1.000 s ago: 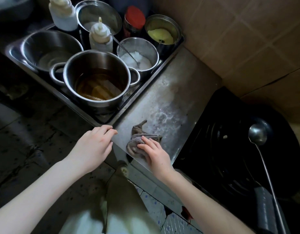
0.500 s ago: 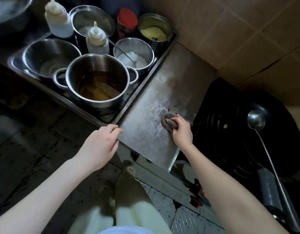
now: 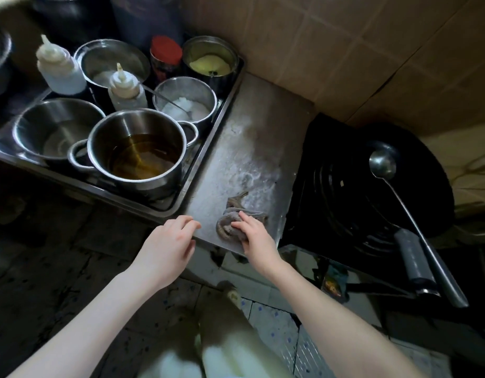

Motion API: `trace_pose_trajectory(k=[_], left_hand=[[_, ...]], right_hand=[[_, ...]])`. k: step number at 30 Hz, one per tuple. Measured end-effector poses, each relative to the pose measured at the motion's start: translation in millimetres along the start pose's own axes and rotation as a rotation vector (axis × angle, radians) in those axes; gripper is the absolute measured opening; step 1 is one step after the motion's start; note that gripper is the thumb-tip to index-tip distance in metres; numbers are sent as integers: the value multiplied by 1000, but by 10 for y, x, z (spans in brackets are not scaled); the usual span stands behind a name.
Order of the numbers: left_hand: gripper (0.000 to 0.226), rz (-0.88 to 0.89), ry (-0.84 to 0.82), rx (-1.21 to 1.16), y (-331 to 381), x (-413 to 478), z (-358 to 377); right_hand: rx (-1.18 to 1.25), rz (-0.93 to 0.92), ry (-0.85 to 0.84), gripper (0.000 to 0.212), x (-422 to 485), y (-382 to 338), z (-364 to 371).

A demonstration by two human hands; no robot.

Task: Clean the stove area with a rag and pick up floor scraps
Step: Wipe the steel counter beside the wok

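The right hand (image 3: 256,238) presses nearly flat fingers onto the bunched rag (image 3: 228,223) at the front edge of the steel counter (image 3: 249,148). The left hand (image 3: 167,249), relaxed and empty, touches that edge's left corner. A hard pull could sweep grime off the counter onto the floor (image 3: 58,268).

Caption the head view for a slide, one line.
Right hand presses a grey rag on the steel counter near its front edge; left hand rests on the corner.
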State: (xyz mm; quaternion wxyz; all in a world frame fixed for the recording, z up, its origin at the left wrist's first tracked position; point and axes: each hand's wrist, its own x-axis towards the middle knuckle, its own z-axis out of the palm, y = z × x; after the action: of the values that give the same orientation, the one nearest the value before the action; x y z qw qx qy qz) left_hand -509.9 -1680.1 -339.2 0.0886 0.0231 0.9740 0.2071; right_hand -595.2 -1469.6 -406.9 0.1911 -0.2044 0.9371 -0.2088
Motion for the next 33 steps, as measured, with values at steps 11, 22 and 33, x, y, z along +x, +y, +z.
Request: trace_pose_trajectory(k=[11, 22, 33], left_hand=[[35, 180, -110, 89, 539, 336, 151], [41, 443, -209, 222, 1799, 594, 716], [43, 787, -348, 336, 3408, 239, 1373]], right_hand=[[2, 162, 214, 53, -675, 429, -180], [82, 430, 365, 46, -1927, 1384, -474], [30, 712, 512, 42, -3532, 2237, -695]])
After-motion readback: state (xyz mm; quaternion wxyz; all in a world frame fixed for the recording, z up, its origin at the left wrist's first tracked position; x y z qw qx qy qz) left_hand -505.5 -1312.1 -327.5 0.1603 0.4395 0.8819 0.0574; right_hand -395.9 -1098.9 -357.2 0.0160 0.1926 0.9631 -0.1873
